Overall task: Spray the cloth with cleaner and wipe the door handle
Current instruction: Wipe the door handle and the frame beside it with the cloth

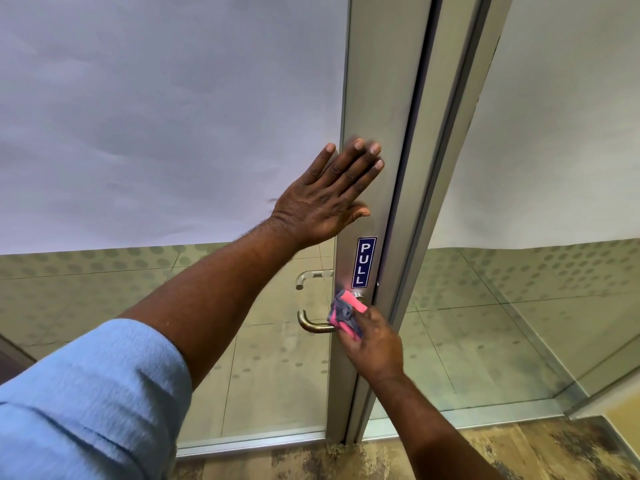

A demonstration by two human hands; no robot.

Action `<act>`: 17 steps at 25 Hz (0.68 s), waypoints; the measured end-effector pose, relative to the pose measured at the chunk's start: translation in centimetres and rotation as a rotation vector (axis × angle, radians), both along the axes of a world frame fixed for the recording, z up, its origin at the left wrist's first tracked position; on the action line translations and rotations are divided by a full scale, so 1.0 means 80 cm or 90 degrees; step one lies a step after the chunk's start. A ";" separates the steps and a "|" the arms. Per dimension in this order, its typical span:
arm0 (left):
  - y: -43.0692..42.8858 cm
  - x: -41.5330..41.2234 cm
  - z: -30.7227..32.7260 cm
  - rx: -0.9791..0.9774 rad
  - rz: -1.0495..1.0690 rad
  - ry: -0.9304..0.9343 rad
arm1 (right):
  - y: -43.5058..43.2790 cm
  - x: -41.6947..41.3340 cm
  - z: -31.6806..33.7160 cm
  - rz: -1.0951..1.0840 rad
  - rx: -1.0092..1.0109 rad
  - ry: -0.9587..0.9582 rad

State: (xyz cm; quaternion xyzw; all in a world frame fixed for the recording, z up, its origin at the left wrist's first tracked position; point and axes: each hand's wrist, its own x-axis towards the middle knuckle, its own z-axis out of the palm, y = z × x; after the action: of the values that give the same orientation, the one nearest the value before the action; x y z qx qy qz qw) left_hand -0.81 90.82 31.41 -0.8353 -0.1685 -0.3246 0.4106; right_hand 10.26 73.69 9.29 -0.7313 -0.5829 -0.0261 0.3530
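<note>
A curved metal door handle (313,325) sticks out leftward from the aluminium stile of a glass door, just below a blue PULL sticker (365,262). My right hand (372,344) is shut on a bunched pink and grey cloth (346,312), which presses on the handle's base near the stile. My left hand (330,195) lies flat, fingers spread, against the door frame (377,98) above the sticker. No spray bottle is in view.
A second handle (306,277) shows through the glass on the door's far side. The door's upper glass is frosted white, the lower part dotted. A fixed glass panel (519,271) stands to the right. Patterned brown flooring runs along the bottom.
</note>
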 end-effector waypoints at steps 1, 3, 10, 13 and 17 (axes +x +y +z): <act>0.001 0.000 0.000 0.002 0.001 -0.003 | 0.001 0.009 -0.003 -0.012 0.003 -0.038; 0.002 0.001 -0.001 0.005 0.000 -0.008 | 0.002 0.012 -0.010 0.003 0.012 -0.093; 0.000 0.001 0.000 -0.006 0.005 -0.003 | 0.013 -0.042 -0.015 0.144 0.020 -0.079; -0.001 0.001 0.000 -0.010 0.009 -0.002 | 0.020 -0.065 -0.011 0.146 0.012 -0.084; -0.002 0.001 0.000 -0.011 0.013 -0.002 | 0.021 -0.089 -0.016 0.243 -0.003 -0.137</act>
State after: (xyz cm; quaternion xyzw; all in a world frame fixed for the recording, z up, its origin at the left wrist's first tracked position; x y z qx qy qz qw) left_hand -0.70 90.68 31.39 -0.8366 -0.1803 -0.3200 0.4065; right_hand 3.16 75.38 8.00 -0.6014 -0.7453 -0.0357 0.2856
